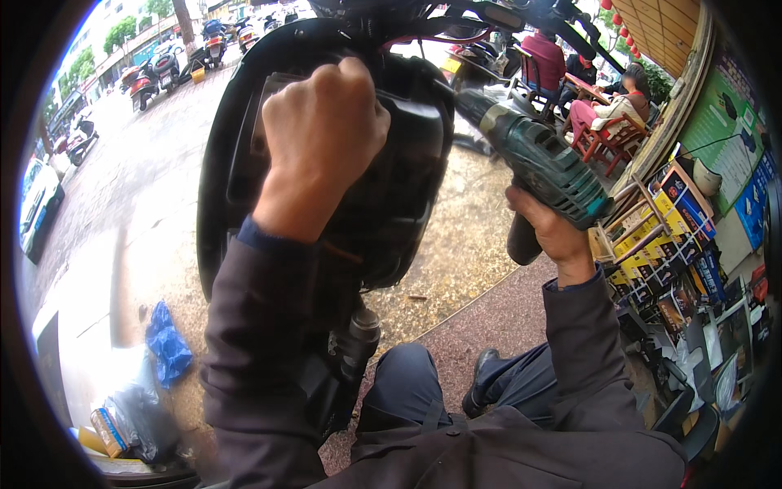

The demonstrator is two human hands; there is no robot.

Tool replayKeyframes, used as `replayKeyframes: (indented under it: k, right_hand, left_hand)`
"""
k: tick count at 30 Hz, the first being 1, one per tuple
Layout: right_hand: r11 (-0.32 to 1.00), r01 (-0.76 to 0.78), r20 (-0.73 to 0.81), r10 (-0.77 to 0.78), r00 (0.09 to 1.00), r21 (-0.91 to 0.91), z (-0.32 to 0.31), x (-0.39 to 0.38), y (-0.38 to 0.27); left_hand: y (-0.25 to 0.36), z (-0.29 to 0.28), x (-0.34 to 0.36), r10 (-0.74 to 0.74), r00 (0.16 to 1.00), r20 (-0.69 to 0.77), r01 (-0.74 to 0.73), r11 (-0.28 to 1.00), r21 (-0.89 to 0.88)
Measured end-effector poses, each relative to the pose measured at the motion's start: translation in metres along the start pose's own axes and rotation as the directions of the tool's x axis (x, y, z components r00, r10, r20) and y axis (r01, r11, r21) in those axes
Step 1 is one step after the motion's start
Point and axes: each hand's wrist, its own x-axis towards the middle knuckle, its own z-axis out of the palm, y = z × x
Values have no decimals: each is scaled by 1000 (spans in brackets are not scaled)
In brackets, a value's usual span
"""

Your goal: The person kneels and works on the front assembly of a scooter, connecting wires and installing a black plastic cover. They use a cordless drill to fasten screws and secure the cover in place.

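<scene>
The black front shell of a scooter (411, 175) stands in front of me, its hollow inner side turned my way. My left hand (320, 134) is closed in a fist over the upper middle of this shell; whatever its fingers may hold is hidden. Dark green and black, a cordless drill (542, 155) sits in my right hand (555, 236), which is wrapped round its handle. The drill's nose points up and left, with a thin bit close to the shell's upper right edge. Whether the bit touches the shell, I cannot tell.
Handlebars and cables (562, 20) rise beyond the shell. A blue plastic bag (169, 342) and a grey bag (138, 407) lie at the lower left. To the right stands a cluttered rack with yellow boxes (652, 244). People sit on chairs (615, 134) farther off; scooters (155, 77) are parked far left.
</scene>
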Motion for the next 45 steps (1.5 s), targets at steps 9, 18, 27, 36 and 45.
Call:
replayKeyframes:
  k: [9,18,27,36,45]
  right_hand:
    - [990,106,17,-105,994,-93,-2,5,-2]
    - [999,53,-6,-53,999,-11,1,4,0]
    - [978,142,-21,-146,989,-151,1,5,-5]
    - [903,256,82,-242,967,-345,-7,15,-8]
    - [910,250,56,-246,968,-331,4,8,6]
  left_hand:
    - [-1,2,1,1,1000,10,-1,1000,6]
    - [-2,3,2,7,1000,-1,-7,1000,5]
    - [-1,2,2,0,1000,13,0,1000,-4]
    - [2,0,0,63,997,-47,-64,998,-25]
    - [-1,5,4,24,999,-23,-24,1000,-13]
